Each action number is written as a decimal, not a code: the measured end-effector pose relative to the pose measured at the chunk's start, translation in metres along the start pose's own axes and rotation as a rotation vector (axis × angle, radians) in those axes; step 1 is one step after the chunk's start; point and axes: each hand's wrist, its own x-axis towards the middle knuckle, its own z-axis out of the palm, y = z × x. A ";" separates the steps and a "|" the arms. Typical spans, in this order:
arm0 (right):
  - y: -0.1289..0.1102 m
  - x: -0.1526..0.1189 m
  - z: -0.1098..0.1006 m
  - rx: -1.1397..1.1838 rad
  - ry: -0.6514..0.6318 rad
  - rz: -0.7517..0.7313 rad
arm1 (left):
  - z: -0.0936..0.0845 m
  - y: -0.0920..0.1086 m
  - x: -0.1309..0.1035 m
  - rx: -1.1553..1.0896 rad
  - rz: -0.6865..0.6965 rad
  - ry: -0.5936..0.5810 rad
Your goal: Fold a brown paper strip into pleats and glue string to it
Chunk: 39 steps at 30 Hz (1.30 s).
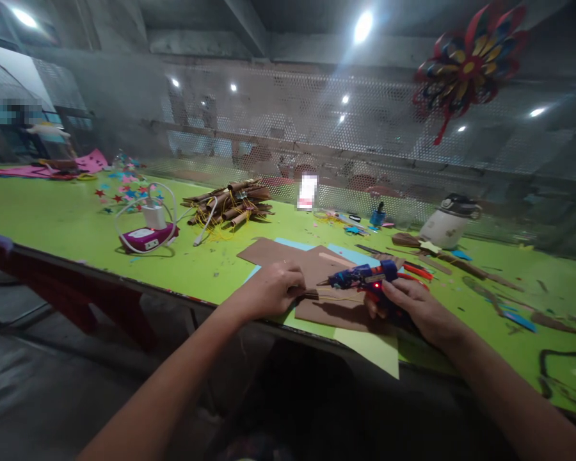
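Note:
My right hand point(410, 304) is wrapped round a dark blue glue gun point(360, 276) with a small red light glowing on its side. Its metal nozzle points left, toward my left hand point(279, 286). The fingers of that hand are pinched together on a small dark brown paper piece point(311, 294), partly hidden by the fingertips. A thin yellow string point(340, 298) runs rightward near it. Beneath both hands lie sheets of brown cardboard point(264, 253), with light blue paper point(292, 244) and a pale yellow sheet point(377, 349) partly under them.
Bundled brown paper rolls point(235, 202) with yellow string lie behind. A purple power socket point(150, 238) with a white charger stands to the left. On the right are red-handled scissors point(417, 270), a white jug point(444, 224) and paper scraps. A perforated screen point(278, 128) rises behind the green table point(192, 278).

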 end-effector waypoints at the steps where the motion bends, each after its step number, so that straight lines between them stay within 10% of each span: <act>1: 0.000 0.001 0.000 -0.030 -0.008 0.000 | 0.000 -0.001 0.000 0.004 0.000 -0.007; 24: 0.003 0.004 0.000 0.037 -0.043 0.042 | 0.010 -0.010 0.002 0.307 0.104 -0.015; 39: -0.005 0.001 0.001 0.023 -0.059 0.062 | -0.003 -0.010 -0.013 0.103 0.072 -0.043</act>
